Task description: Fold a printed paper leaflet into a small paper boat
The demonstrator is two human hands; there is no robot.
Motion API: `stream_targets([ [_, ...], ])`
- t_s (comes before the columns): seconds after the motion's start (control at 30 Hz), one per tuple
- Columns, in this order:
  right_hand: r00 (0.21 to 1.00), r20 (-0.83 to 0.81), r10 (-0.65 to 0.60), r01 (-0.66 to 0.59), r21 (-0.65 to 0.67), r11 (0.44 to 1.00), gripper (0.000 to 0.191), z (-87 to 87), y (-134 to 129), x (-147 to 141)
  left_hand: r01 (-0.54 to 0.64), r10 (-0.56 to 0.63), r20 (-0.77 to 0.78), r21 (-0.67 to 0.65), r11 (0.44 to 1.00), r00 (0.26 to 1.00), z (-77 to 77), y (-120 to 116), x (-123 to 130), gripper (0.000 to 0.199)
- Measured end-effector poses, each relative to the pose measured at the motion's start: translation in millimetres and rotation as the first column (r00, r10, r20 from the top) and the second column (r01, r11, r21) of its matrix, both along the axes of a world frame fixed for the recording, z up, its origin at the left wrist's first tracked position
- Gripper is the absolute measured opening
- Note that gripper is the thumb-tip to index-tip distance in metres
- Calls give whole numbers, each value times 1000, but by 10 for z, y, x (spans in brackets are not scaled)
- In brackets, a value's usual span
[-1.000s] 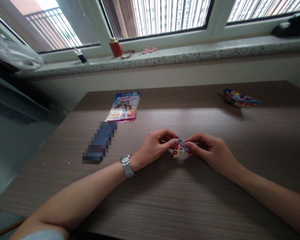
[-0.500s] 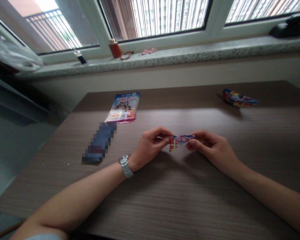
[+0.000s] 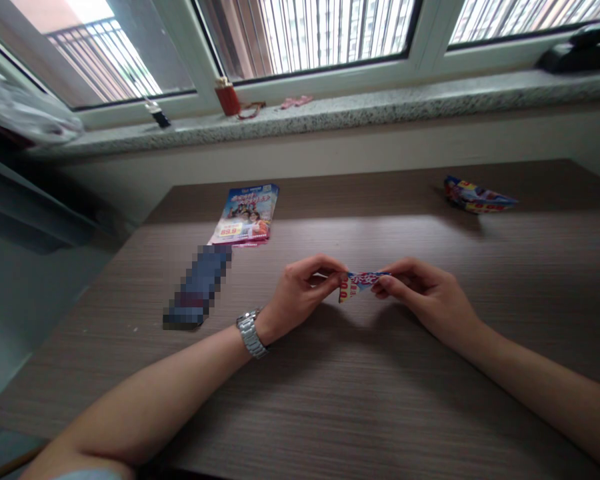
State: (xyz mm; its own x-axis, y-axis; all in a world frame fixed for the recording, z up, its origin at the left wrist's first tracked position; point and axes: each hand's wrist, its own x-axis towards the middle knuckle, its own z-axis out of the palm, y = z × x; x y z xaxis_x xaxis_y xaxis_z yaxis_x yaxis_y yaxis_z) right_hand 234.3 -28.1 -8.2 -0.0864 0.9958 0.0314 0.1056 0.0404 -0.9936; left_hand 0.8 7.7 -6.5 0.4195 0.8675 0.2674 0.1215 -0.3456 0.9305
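Head view: we're pinching the paper [image 3: 363, 281] between both hands

Our left hand [image 3: 307, 287] is gripping its left end and our right hand [image 3: 417, 290] its right, over the table [image 3: 310, 400]. Beyond, leaflets [image 3: 247, 213] are lying near the phone [image 3: 200, 287]; a folded piece [image 3: 479, 197] is resting far right.

My view shows a brown wood-grain bench [image 3: 300, 393], and on it I see a pile of printed flyers [image 3: 247, 213]. Just on the near side of the pile, slightly left, lies a dark blue oblong [image 3: 200, 287], too blurred for me to identify. Well to the right of the pile, near the far edge, sits a folded colourful paper [image 3: 480, 198], casting a shadow.
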Motion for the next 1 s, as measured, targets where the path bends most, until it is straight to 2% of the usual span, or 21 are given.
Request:
stream_targets([
  [0.47, 998, -41, 38, -39, -27, 999, 20, -8, 12, 17, 5, -5, 16, -25, 1000, 1000, -18, 9, -6, 12],
  [1.0, 997, 3, 73, -73, -64, 995, 33, 62, 49, 39, 4, -4, 2, -113, 994, 1000, 16, 25, 5, 18],
])
